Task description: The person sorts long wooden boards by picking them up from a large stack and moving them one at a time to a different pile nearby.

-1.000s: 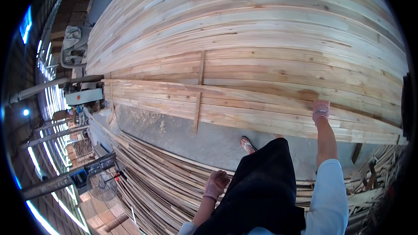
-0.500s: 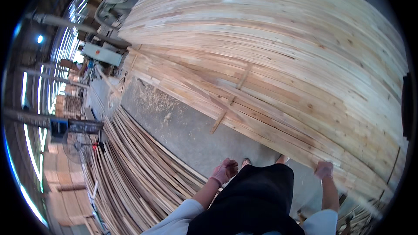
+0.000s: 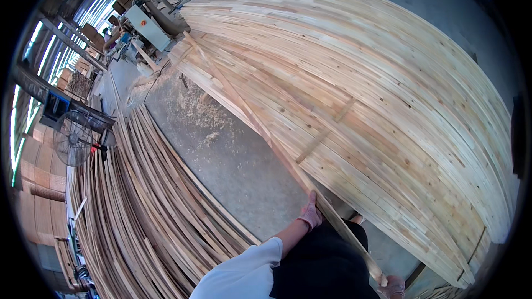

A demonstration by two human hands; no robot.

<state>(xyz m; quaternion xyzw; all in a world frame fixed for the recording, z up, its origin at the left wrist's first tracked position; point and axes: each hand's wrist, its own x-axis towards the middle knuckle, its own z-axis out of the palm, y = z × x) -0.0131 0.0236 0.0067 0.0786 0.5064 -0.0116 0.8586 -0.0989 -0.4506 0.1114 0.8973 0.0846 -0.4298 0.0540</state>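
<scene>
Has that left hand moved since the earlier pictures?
Yes. Against the pile of strips on the floor, the left hand has moved right, away from the pile, to hold a long board.

No text, label, brand, number or sign can be read anywhere here.

Sawdust (image 3: 197,109) lies strewn over the grey floor (image 3: 244,177) here, with a long heap of sticks (image 3: 158,188) along one side; a thin crosspiece (image 3: 313,145) lies over the boards (image 3: 388,122).
</scene>
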